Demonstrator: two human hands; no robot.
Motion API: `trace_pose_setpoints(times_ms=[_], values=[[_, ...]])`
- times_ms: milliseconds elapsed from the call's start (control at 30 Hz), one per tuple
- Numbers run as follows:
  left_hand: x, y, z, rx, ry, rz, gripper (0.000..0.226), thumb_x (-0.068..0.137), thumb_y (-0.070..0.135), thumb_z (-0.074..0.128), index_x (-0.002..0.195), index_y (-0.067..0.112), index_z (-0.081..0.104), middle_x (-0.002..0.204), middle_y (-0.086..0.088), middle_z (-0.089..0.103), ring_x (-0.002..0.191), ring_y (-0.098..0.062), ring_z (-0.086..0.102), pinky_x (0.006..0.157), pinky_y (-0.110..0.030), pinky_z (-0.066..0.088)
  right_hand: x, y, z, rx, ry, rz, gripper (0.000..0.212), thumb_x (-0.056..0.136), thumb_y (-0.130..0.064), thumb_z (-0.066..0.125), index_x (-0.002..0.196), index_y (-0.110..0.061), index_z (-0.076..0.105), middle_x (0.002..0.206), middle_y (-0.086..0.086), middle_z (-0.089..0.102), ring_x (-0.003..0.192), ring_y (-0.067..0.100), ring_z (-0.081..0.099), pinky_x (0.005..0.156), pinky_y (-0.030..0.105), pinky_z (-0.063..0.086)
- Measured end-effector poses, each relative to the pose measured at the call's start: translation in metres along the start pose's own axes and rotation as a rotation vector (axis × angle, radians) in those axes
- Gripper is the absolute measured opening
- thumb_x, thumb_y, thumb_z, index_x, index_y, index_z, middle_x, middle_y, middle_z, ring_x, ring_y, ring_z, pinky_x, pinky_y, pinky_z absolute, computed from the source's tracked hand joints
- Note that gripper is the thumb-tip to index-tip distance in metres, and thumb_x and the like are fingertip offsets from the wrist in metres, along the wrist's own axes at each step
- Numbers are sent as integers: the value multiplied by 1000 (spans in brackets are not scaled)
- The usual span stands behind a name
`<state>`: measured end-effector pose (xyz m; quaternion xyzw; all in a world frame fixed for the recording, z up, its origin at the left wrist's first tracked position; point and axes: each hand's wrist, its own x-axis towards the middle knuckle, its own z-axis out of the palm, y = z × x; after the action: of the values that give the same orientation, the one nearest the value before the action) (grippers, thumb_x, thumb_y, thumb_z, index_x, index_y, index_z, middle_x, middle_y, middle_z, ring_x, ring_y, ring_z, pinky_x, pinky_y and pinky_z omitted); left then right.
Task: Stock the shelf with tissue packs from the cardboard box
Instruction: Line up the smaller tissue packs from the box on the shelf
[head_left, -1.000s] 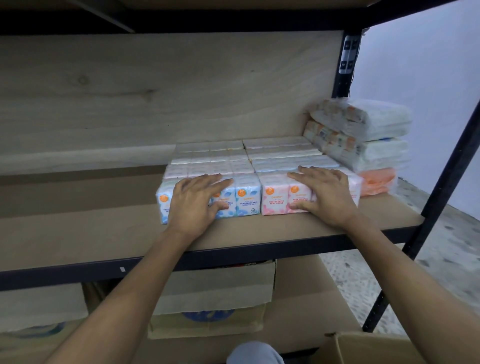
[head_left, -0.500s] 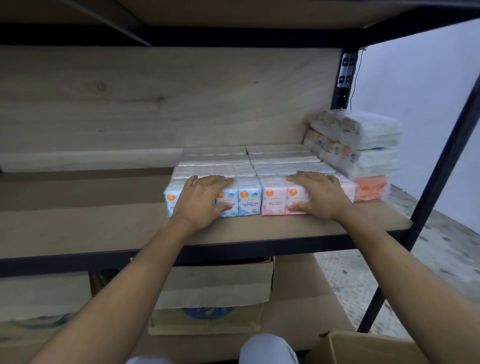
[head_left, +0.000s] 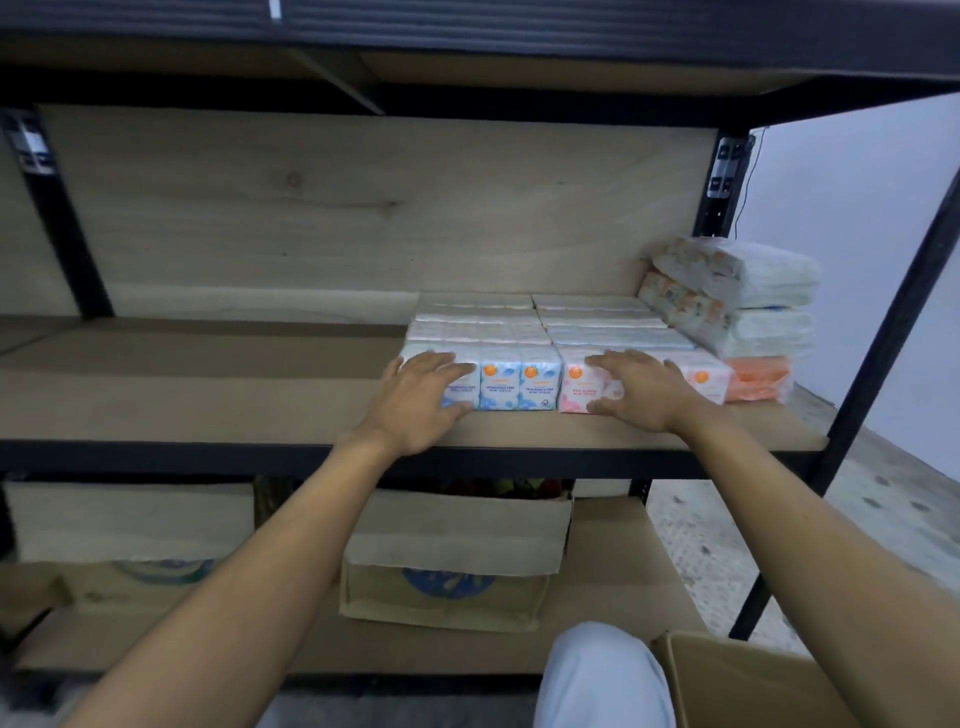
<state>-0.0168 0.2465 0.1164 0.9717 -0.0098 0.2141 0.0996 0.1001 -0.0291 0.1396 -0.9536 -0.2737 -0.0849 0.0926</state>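
Rows of small tissue packs fill the right half of the wooden shelf (head_left: 208, 410). The front row has blue packs (head_left: 519, 387) on the left and pink packs (head_left: 701, 382) on the right. My left hand (head_left: 421, 400) lies flat against the front of the blue packs, fingers straight. Spread over the front of the pink packs is my right hand (head_left: 641, 389), its fingers also straight. A corner of the open cardboard box (head_left: 743, 680) shows at the bottom right.
Larger white and orange tissue bundles (head_left: 748, 322) are stacked at the shelf's right end. Black uprights (head_left: 883, 332) frame the rack. On the lower shelf stand cardboard boxes (head_left: 447, 561). My knee (head_left: 602, 675) is at the bottom.
The view has pulled back and tilted up, so more of the rack shows. Both hands stay on the front row; the fingers have slid slightly lower on the packs.
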Motion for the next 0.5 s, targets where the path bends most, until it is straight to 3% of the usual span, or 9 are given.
trace_pose_setpoints(times_ms=[300,500], values=[[-87,-15,-4,-82,-23,-37,46,95,42,48,140,33,41,149,5,38,139,-18,29,115,-38,17,-55,-77,33,146,-25,-43,63,85,-47,60,141,-32,36,150,-4,35,137,21,31,111,46,30],[-135,-28,23,-154,-20,-32,42,92,35,54,134,29,51,138,3,52,130,-18,42,109,-41,30,-91,-125,74,267,27,-91,55,85,-42,63,135,-27,46,142,-1,47,131,21,40,107,45,36]])
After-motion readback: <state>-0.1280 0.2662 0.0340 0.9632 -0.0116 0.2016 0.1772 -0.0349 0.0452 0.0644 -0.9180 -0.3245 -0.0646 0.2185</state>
